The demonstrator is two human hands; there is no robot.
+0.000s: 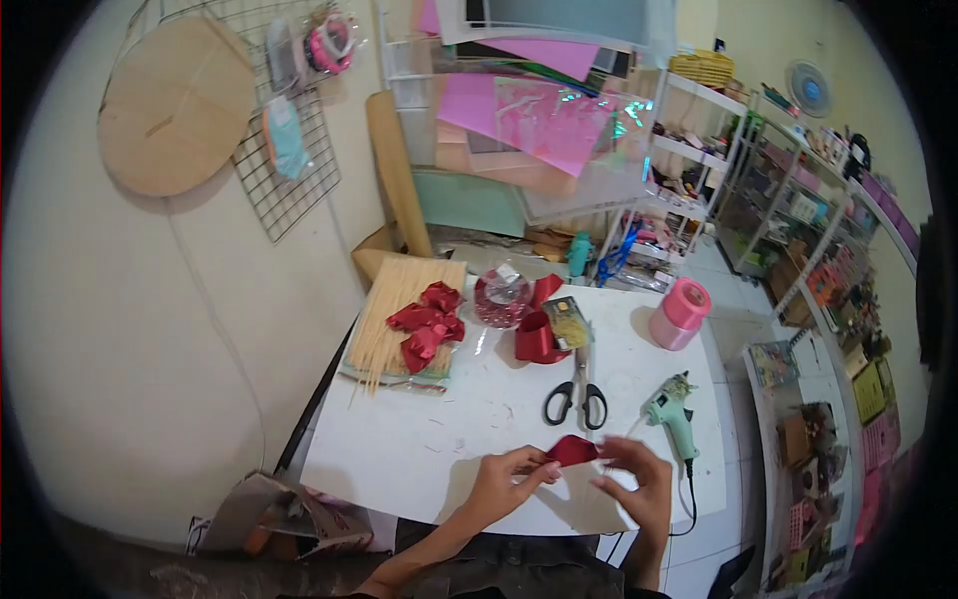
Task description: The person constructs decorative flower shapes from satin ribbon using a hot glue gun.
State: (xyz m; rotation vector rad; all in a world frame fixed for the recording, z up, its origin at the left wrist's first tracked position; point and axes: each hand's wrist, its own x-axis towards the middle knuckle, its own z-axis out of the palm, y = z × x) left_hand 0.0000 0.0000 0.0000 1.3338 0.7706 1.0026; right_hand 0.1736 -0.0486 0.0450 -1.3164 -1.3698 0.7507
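My left hand (511, 481) pinches a short piece of red satin ribbon (572, 451) by its left end, over the front of the white table. Beside the ribbon's other end is my right hand (639, 481), its thumb and fingers apart and slightly blurred. Just beyond the hands lie black-handled scissors (576, 397), blades pointing away. A mint-green glue gun (673, 417) rests to the right, its cord running off the front edge. Red ribbon flowers (431, 324) sit on a bundle of thin wooden sticks (387, 290) at the back left.
A roll of red ribbon (539, 339) stands near a small pack with yellow contents (569, 324). Behind it is a clear-wrapped roll (502, 298). A pink container (681, 314) occupies the table's right back corner. Crowded shelves (798, 399) line the right side; a cardboard box (279, 514) is on the left.
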